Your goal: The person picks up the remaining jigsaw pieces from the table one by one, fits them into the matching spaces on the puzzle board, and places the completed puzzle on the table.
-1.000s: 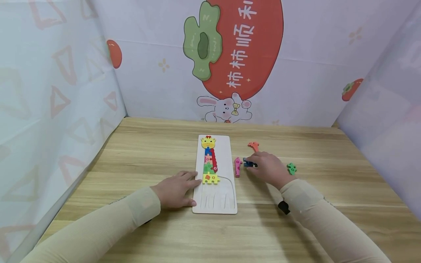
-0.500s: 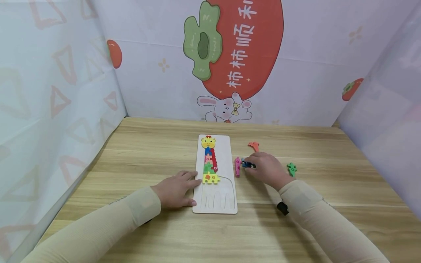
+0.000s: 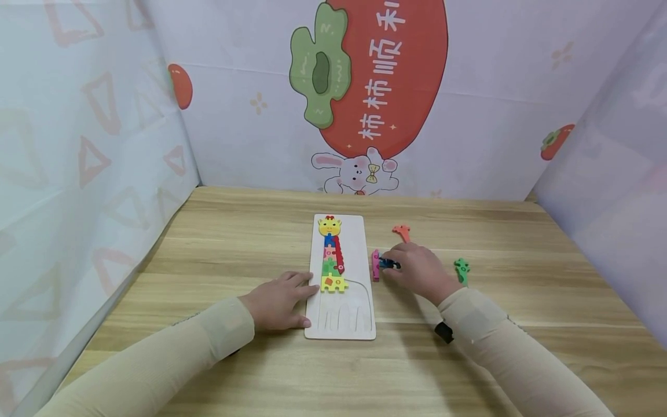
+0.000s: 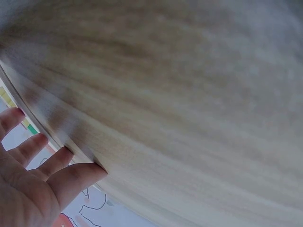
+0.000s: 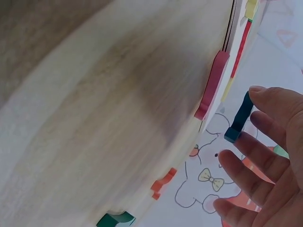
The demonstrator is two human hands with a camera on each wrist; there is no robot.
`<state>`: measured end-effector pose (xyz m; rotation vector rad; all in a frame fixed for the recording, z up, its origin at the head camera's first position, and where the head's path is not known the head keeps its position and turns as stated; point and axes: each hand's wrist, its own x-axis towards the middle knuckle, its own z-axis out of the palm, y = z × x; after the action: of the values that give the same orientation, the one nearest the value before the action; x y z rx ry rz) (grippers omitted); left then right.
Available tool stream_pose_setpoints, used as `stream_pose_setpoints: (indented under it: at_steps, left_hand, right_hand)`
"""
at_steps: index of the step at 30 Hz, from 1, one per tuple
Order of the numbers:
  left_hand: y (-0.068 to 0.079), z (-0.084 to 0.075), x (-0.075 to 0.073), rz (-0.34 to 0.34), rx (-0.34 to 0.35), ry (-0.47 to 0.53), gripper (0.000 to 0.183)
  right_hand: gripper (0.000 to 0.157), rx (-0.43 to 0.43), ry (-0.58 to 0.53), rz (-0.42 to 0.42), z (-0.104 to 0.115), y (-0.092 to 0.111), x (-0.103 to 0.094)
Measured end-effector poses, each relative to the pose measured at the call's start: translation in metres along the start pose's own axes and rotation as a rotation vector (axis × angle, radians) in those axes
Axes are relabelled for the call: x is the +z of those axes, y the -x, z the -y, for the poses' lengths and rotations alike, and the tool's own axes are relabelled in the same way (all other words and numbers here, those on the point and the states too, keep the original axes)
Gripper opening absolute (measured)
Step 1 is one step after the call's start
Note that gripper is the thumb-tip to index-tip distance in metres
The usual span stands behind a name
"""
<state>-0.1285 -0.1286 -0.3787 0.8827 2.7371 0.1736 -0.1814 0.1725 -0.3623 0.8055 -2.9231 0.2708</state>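
A pale wooden puzzle board (image 3: 346,315) lies lengthwise in front of me, with giraffe puzzle pieces (image 3: 329,267) fitted in its upper left part. My left hand (image 3: 276,301) rests at the board's left edge, fingers spread and fingertips on it; the left wrist view shows the thumb (image 4: 78,179) near that edge. To the right of the board, my right hand (image 3: 422,269) pinches a dark blue puzzle piece (image 5: 241,116) between thumb and fingers. Beside the blue piece stands a pink puzzle piece (image 3: 376,265), close to the board's right edge. My fingers partly hide the blue piece in the head view.
An orange puzzle piece (image 3: 402,232) lies beyond my right hand, and a green puzzle piece (image 3: 461,270) lies to its right. Everything is on a wood-grain table (image 3: 250,231), bounded by printed cloth walls (image 3: 234,145) at the back and sides.
My right hand has shifted slightly left with the blue puzzle piece, which is now closer to the pink one. The left hand and the board have stayed in place.
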Motion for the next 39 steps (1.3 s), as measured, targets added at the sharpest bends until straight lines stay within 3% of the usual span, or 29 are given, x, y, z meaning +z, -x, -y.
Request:
stream_pose_setpoints:
  at_steps: [22, 39]
  left_hand:
    - [-0.003, 0.004, 0.004, 0.004, -0.005, -0.008, 0.071]
    - [-0.001, 0.001, 0.0, 0.012, -0.001, -0.003, 0.07]
  right_hand:
    - [0.032, -0.009, -0.004, -0.024, 0.009, -0.003, -0.001]
    - [0.03, 0.001, 0.002, 0.02, 0.019, -0.004, -0.004]
